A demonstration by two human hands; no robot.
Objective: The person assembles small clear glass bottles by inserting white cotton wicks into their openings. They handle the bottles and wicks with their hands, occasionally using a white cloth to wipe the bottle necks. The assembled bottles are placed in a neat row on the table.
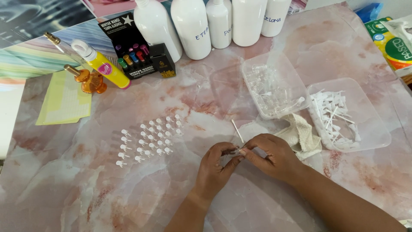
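Left hand (216, 165) and right hand (270, 155) meet near the table's (300, 56) front edge, fingertips of both pinched narrow on one tiny clear vial (237, 151); can't tell if its cap is seated. Risk as I see it: vial is small and slick, so a slip could pop it out and roll it into the rows of filled vials (150, 139) just to the left, toppling them

Both hands meet just below the rows of small clear vials (150, 139): the left hand (216, 168) and right hand (271, 155) pinch one tiny vial (237, 151) between fingertips. Right of the rows sit two clear tubs (274, 83) and a cloth (302, 134).
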